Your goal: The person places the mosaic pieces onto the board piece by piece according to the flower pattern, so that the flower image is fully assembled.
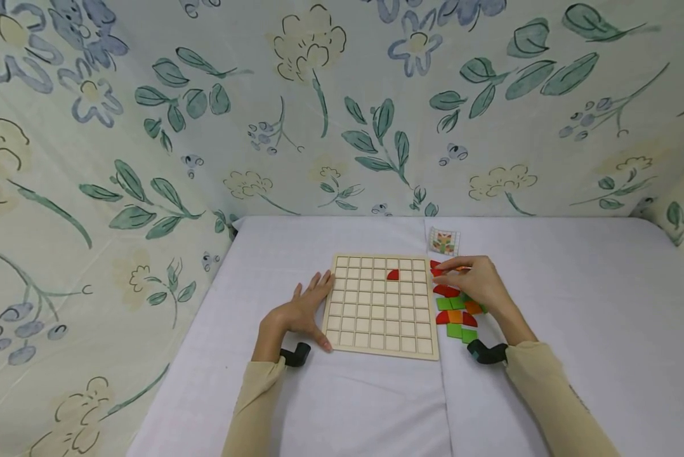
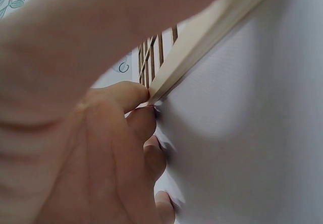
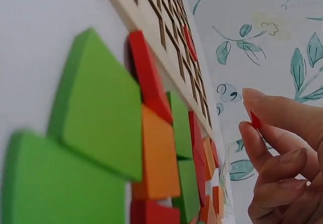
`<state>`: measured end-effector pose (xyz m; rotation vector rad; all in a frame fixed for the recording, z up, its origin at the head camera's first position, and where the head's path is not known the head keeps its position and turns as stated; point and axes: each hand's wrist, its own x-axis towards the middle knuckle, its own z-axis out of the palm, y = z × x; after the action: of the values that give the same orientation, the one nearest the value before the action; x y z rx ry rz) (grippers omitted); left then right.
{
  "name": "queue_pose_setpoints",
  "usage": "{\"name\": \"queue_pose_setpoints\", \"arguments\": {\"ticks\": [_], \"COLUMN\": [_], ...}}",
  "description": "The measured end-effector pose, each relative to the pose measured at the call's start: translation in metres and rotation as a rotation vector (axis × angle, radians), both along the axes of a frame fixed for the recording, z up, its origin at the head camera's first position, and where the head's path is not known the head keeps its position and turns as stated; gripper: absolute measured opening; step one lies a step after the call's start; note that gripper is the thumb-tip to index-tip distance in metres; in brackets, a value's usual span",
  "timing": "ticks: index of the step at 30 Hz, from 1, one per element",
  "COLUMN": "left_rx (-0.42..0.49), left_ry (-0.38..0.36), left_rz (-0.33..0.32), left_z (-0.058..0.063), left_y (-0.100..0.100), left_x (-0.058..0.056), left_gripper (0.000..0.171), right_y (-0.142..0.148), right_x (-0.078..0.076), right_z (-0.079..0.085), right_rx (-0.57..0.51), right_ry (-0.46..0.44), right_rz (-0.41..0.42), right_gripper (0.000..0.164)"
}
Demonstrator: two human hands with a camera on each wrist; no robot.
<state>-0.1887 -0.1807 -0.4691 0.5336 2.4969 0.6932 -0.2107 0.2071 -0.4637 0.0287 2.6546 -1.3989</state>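
Note:
A square wooden grid board (image 1: 363, 312) lies flat on the table. One red quarter-round block (image 1: 393, 275) sits in a cell of its upper part. Along the board's left side rests my left hand (image 1: 299, 315), fingers spread, with the thumb at the near left corner. In the left wrist view its fingertips touch the wooden edge. My right hand (image 1: 480, 281) is raised over the loose blocks right of the board. Thumb and index finger pinch a small red block (image 3: 255, 119), mostly covered by the fingertips.
Green blocks (image 3: 103, 115), orange blocks (image 3: 159, 151) and red blocks (image 1: 446, 291) lie close together along the board's right edge. Behind them is a small card (image 1: 444, 242) with a coloured pattern. A white cloth (image 1: 593, 304) covers the table, and floral fabric (image 1: 342, 127) hangs behind.

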Motion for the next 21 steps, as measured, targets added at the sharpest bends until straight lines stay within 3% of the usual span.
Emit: {"name": "queue_pose_setpoints", "arguments": {"ticks": [10, 14, 21], "left_rx": [0.014, 0.008, 0.004], "left_ry": [0.009, 0.002, 0.006], "left_rz": [0.008, 0.006, 0.008], "left_z": [-0.001, -0.001, -0.002], "left_y": [0.000, 0.000, 0.000], "left_x": [0.000, 0.000, 0.000], "left_gripper": [0.153, 0.153, 0.153], "right_y": [-0.048, -0.067, -0.092], "right_x": [-0.015, -0.021, -0.031], "right_z": [0.005, 0.003, -0.004], "right_rx": [-0.109, -0.119, -0.102], "right_ry": [-0.014, -0.033, 0.016], "right_rz": [0.118, 0.132, 0.134], "right_gripper": [0.028, 0.027, 0.025]}}
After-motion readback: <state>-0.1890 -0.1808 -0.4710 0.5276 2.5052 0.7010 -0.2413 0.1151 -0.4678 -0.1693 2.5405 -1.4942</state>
